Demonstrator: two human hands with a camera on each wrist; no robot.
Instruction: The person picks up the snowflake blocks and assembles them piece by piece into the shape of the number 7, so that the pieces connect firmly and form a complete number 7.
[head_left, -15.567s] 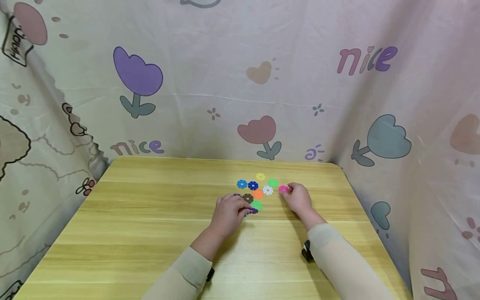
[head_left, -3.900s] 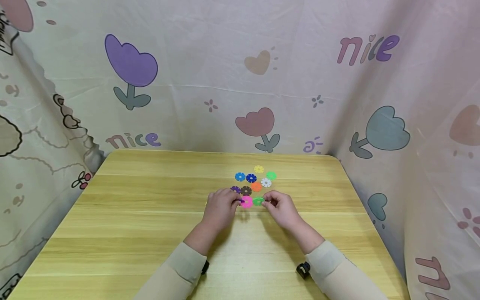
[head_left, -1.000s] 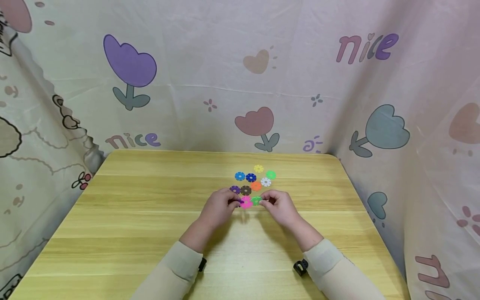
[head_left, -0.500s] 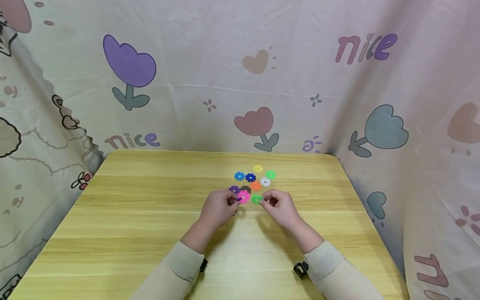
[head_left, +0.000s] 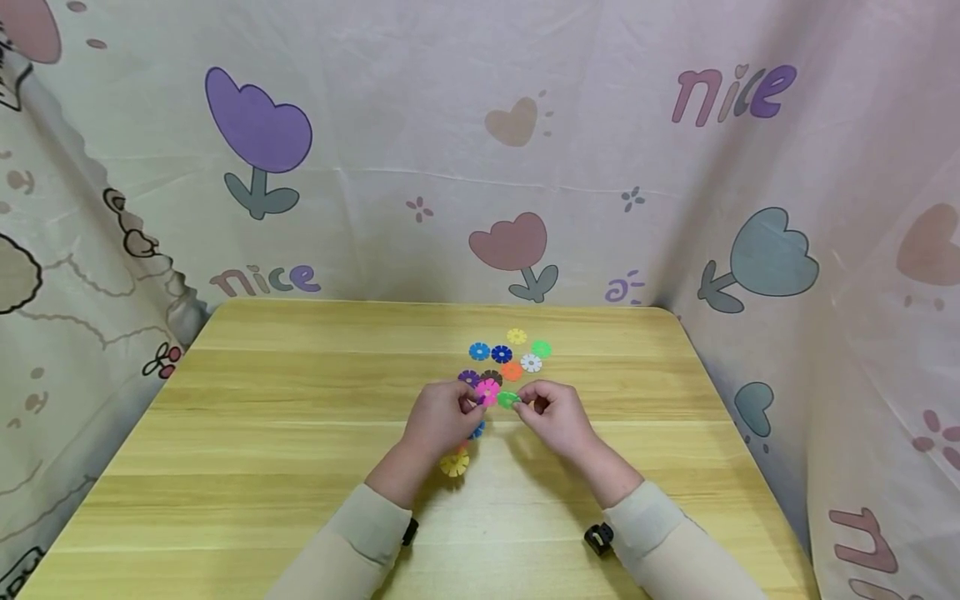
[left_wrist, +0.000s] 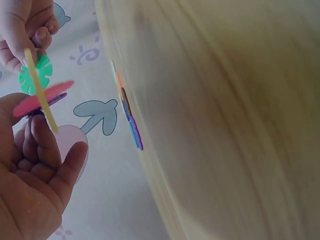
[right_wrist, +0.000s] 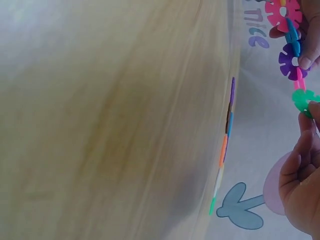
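Observation:
In the head view my left hand [head_left: 442, 417] pinches a purple snowflake disc [right_wrist: 288, 62] between thumb and fingers. It belongs to a chain of slotted discs held above the table. A pink disc [head_left: 487, 392] stands edge-on against the purple one. Below the left hand hang a blue disc [head_left: 477, 430] and a yellow disc [head_left: 454, 463]; part of the chain is hidden by the hand. My right hand [head_left: 558, 417] pinches a green disc [head_left: 507, 400] by its edge, close beside the pink disc. Whether green and pink are joined I cannot tell.
Loose discs lie flat on the wooden table [head_left: 300, 467] beyond the hands: yellow [head_left: 517, 336], light blue [head_left: 479, 352], dark blue [head_left: 502, 354], green [head_left: 541, 349], white [head_left: 531, 362], orange [head_left: 512, 371], purple [head_left: 469, 378] and brown [head_left: 491, 377]. A printed curtain hangs behind.
The pink disc, earlier on the table under my right hand, is now on the chain. My right hand has taken a green disc. Just now the chain's yellow and blue discs came into view.

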